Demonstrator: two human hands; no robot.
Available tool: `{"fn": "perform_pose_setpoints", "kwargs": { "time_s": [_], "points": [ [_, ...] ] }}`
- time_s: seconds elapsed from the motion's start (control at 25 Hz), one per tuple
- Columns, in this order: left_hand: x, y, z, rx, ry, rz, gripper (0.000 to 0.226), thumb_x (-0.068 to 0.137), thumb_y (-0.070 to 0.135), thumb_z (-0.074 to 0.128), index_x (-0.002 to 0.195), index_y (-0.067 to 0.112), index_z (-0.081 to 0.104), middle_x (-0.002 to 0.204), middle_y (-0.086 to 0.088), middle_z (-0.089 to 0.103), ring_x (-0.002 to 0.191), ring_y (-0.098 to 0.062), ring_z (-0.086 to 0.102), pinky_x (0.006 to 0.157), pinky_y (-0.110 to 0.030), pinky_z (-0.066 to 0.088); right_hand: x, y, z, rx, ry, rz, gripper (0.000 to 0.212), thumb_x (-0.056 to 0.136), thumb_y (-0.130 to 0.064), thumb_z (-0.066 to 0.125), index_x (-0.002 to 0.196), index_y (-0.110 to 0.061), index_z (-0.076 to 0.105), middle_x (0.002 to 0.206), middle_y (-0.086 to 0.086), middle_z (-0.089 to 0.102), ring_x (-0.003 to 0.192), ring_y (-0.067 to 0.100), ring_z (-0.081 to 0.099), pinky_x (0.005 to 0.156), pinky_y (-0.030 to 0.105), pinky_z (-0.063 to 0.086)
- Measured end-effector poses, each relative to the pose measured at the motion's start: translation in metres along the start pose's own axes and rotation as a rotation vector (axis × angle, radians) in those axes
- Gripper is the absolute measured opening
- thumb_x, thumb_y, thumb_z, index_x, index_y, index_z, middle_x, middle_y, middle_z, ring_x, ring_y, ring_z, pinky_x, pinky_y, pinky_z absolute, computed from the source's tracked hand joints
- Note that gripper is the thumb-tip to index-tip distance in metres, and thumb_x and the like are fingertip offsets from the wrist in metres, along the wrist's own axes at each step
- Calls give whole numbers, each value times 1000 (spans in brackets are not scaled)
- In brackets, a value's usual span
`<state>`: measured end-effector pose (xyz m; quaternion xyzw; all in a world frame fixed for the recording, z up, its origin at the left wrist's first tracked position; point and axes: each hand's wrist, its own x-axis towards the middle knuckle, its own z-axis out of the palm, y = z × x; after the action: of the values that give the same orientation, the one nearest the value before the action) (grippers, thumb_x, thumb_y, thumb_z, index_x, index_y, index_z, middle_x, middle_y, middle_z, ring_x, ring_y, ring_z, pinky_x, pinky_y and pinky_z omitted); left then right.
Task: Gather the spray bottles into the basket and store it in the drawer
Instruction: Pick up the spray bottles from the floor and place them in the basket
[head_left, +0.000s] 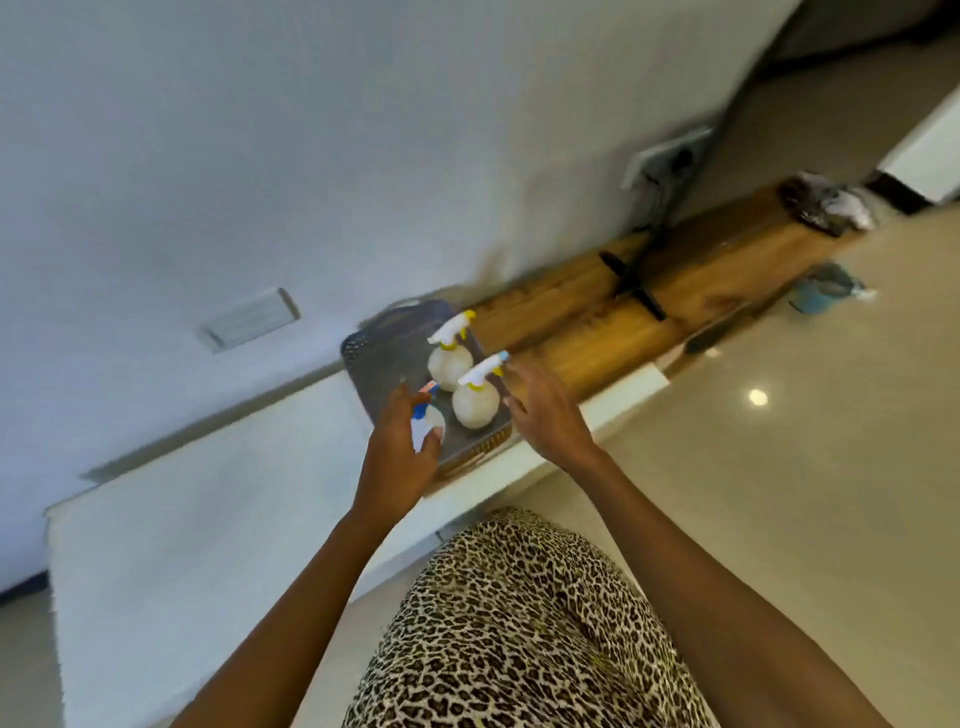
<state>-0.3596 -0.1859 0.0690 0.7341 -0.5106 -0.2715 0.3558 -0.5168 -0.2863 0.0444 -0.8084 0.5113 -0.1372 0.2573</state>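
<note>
A grey perforated basket (376, 358) rests on the wooden top of a low cabinet. Two round white spray bottles with yellow collars stand upright inside it: one at the back (449, 361), one nearer me (475, 402). My left hand (402, 441) grips a third white spray bottle (427, 423) with a blue and red head, at the basket's near left corner. My right hand (543, 410) hovers with fingers spread just right of the near bottle, close to the basket's right rim, holding nothing.
The wooden cabinet top (701, 270) runs back and right along the white wall, with a black stand (631, 283) on it and a dark bundle (826, 205) at its far end. A blue bucket (823, 288) sits on the tiled floor. A white cabinet (182, 519) stands at left.
</note>
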Motion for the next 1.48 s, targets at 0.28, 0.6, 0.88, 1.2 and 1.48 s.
{"fn": "perform_pose_setpoints", "kwargs": {
  "time_s": [0.28, 0.6, 0.88, 1.2, 1.48],
  "points": [
    [-60, 55, 70, -13, -397, 252, 39, 82, 2, 58, 120, 4, 48, 132, -18, 50, 124, -31, 46, 105, -41, 37, -184, 48, -41, 93, 273, 414, 41, 91, -16, 54, 131, -11, 46, 135, 10, 53, 126, 25, 45, 107, 33, 32],
    [-209, 151, 196, 78, -712, 660, 38, 88, 17, 56, 124, 15, 46, 148, -7, 35, 136, -23, 32, 106, -26, 24, -425, 95, -71, 182, 573, 872, 42, 92, -21, 52, 133, -15, 44, 138, 6, 50, 129, 23, 44, 108, 32, 34],
    [-438, 183, 286, 26, -1066, 817, 37, 88, 12, 56, 123, 12, 47, 149, -9, 31, 137, -24, 30, 102, -25, 24, -669, 105, -47, 252, 752, 1171, 42, 92, -21, 52, 133, -15, 44, 138, 5, 51, 125, 22, 47, 106, 33, 38],
    [-618, 195, 344, 144, -1378, 996, 37, 88, 13, 55, 124, 14, 47, 150, -7, 31, 136, -22, 31, 97, -22, 25, -848, 104, -13, 406, 939, 1427, 40, 92, -19, 52, 131, -14, 45, 135, 7, 53, 122, 22, 50, 102, 31, 39],
    [-724, 200, 427, 330, -1560, 1077, 39, 88, 13, 54, 126, 14, 46, 149, -8, 33, 135, -22, 33, 100, -21, 25, -956, 146, 11, 605, 1026, 1616, 39, 91, -17, 54, 129, -13, 48, 132, 8, 55, 119, 23, 52, 99, 31, 41]
  ]
}}
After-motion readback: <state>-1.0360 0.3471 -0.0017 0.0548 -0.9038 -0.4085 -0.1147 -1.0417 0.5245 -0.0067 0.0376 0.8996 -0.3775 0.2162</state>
